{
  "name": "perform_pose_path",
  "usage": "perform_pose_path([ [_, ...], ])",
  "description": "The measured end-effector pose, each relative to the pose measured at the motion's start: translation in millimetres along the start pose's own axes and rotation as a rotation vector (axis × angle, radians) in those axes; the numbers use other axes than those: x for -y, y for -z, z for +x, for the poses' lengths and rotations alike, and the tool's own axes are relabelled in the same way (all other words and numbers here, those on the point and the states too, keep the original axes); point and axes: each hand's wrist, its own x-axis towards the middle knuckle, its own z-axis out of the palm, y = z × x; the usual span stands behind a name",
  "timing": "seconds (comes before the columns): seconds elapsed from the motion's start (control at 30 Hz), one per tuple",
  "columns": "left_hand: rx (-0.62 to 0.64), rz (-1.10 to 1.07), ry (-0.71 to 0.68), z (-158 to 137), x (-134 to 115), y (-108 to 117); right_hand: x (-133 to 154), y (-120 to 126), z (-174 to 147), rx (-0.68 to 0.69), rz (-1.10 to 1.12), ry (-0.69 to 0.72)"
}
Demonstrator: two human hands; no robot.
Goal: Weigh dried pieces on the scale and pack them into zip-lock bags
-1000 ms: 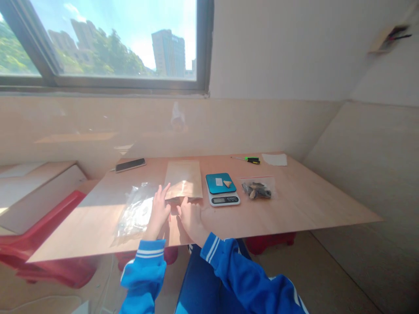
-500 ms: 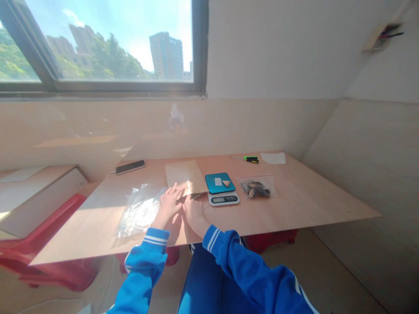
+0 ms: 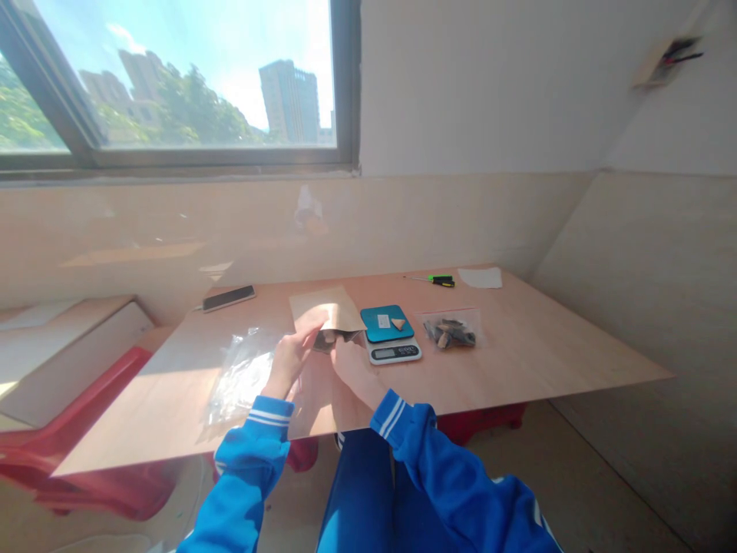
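A flat tan paper bag (image 3: 319, 301) lies on the table with its mouth towards me, gaping and dark inside. At the left of the mouth, my left hand (image 3: 291, 357) is closed on the raised upper edge. My right hand (image 3: 354, 369) is closed on the right part of the mouth, its fingertips partly hidden there. To the right stands a kitchen scale (image 3: 396, 352) with a blue top, bearing a small label (image 3: 383, 321) and a tan wedge-shaped piece (image 3: 398, 324). A crumpled clear plastic bag (image 3: 242, 376) lies left of my left hand.
Right of the scale is a clear zip bag (image 3: 452, 332) of dark and tan pieces. Further back lie a screwdriver (image 3: 441, 281) and a white paper (image 3: 480, 278). A phone (image 3: 229, 298) rests at the back left. A red stool (image 3: 115, 392) stands beside the table's left edge.
The paper bag's mouth has opened wider and its upper edge has risen. My left hand has lifted with that edge, and my right hand has shifted slightly right.
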Motion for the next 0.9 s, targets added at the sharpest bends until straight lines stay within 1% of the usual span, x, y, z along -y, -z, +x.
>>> perform_pose_path([
  [0.1,-0.050,0.029,-0.002,-0.1,-9.7,13.3,0.9,11.8,1.1,-0.065,0.045,-0.054],
  [0.2,-0.053,0.018,-0.005,-1.5,-16.9,18.3,2.5,18.6,4.2,-0.089,0.101,-0.091],
  [0.33,-0.060,-0.054,-0.005,-4.5,-20.5,16.7,-0.3,18.6,7.9,-0.050,0.144,-0.087],
  [0.47,-0.082,-0.131,-0.007,-4.2,-19.6,14.6,-8.7,15.7,8.5,-0.037,0.275,-0.098],
  [0.57,-0.087,-0.165,0.001,-2.2,-19.2,14.3,-16.3,15.9,6.3,-0.046,0.401,-0.104],
  [0.67,-0.089,-0.193,0.010,-0.4,-20.3,14.7,-23.1,18.4,1.9,-0.076,0.487,-0.074],
  [0.77,-0.083,-0.196,0.026,0.3,-22.2,15.1,-27.6,21.0,-2.4,-0.083,0.504,-0.054],
  [0.9,-0.072,-0.170,0.019,-0.3,-23.0,13.0,-29.4,22.5,-4.7,-0.062,0.426,-0.019],
])
